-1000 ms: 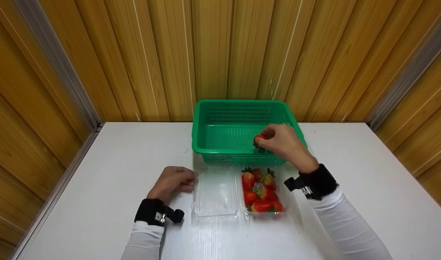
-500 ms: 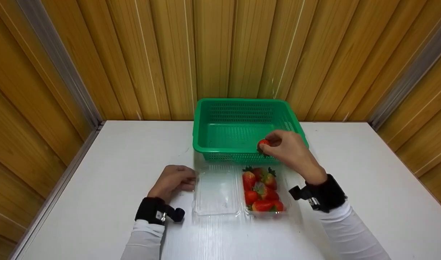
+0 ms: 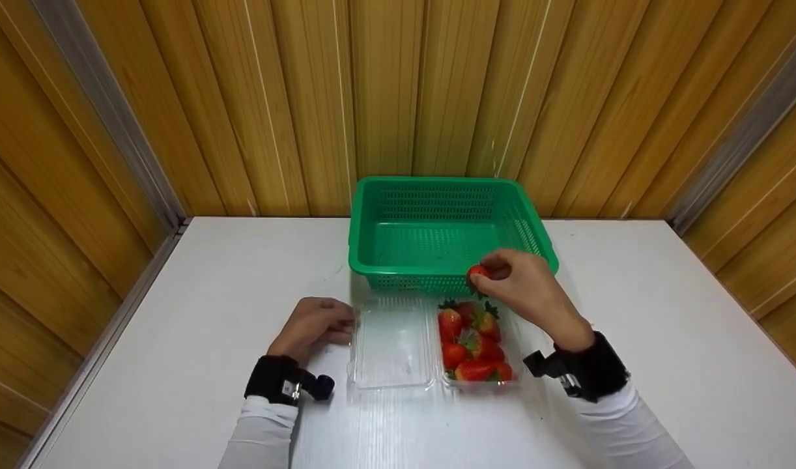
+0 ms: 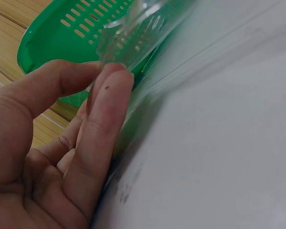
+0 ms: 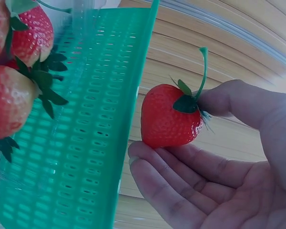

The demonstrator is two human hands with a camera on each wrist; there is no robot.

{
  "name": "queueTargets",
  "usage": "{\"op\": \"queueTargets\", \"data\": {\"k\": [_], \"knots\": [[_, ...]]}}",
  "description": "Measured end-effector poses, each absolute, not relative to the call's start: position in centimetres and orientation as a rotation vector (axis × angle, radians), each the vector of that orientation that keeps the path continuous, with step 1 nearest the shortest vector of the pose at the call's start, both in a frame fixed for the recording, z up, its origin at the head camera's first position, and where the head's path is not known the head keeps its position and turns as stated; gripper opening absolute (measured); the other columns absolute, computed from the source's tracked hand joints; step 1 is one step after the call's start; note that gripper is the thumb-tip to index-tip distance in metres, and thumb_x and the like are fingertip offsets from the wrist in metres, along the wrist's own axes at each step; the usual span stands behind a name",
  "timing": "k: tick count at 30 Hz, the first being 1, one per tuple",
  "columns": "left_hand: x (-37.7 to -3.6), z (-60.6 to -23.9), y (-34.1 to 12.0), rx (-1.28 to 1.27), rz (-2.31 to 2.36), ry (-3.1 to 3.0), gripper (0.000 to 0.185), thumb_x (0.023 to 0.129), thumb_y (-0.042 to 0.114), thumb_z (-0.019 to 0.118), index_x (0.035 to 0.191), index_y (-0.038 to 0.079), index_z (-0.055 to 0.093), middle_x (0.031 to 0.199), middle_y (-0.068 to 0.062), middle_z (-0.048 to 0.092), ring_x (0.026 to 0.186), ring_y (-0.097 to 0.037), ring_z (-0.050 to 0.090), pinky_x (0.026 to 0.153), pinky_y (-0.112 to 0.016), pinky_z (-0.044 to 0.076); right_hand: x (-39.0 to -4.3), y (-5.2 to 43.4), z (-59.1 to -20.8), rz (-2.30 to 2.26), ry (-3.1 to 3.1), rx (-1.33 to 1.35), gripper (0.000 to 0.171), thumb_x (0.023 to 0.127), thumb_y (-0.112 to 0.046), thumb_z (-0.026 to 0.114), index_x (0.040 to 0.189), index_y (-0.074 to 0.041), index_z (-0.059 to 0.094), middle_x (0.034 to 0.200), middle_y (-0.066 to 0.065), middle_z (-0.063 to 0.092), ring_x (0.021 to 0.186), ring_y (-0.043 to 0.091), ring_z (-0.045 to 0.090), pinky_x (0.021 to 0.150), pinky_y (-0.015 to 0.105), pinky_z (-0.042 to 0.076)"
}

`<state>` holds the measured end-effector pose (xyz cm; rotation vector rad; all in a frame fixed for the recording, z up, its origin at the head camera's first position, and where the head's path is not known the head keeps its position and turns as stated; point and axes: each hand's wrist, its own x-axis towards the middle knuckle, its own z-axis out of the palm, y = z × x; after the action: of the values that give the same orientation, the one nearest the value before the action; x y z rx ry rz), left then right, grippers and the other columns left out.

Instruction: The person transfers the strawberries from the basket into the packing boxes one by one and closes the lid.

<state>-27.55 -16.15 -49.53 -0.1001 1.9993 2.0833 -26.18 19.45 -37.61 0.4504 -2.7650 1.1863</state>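
Observation:
A red strawberry point(image 5: 168, 117) with green leaves and a stem is pinched between the thumb and fingers of my right hand point(image 3: 528, 286). In the head view that hand is over the front rim of the green basket point(image 3: 355, 234), just behind a clear plastic clamshell box point(image 3: 514, 365). Several strawberries point(image 3: 473, 342) lie in the box's right half. Its clear lid point(image 3: 393, 348) is folded out flat to the left. My left hand point(image 3: 314, 326) pinches the lid's left edge with thumb and fingertips point(image 4: 115, 83), as the left wrist view shows.
The green basket stands at the back of the white table point(image 3: 241, 273), directly behind the clamshell box. A wood-patterned panel wall point(image 3: 385, 91) rises behind it, with similar panels at both sides. Each wrist wears a black camera strap point(image 3: 268, 378).
My right hand has drawn back from above the basket toward the box, bringing the strawberry along. My left hand stays at the lid's edge.

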Motion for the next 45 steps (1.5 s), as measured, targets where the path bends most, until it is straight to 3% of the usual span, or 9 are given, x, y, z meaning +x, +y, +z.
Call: {"op": "queueTargets", "data": {"k": [45], "knots": [[-27.3, -49.1, -16.7, -0.097, 2.053, 2.026, 0.021, 0.093, 0.007, 0.079, 0.105, -0.010, 0.073, 0.094, -0.018, 0.072, 0.078, -0.021, 0.072, 0.074, -0.032, 0.066, -25.8, 18.2, -39.9, 0.953, -2.903, 0.555, 0.020, 0.093, -0.011, 0.080, 0.108, 0.002, 0.075, 0.094, 0.007, 0.072, 0.084, 0.022, 0.066, 0.074, 0.036, 0.061]]}}
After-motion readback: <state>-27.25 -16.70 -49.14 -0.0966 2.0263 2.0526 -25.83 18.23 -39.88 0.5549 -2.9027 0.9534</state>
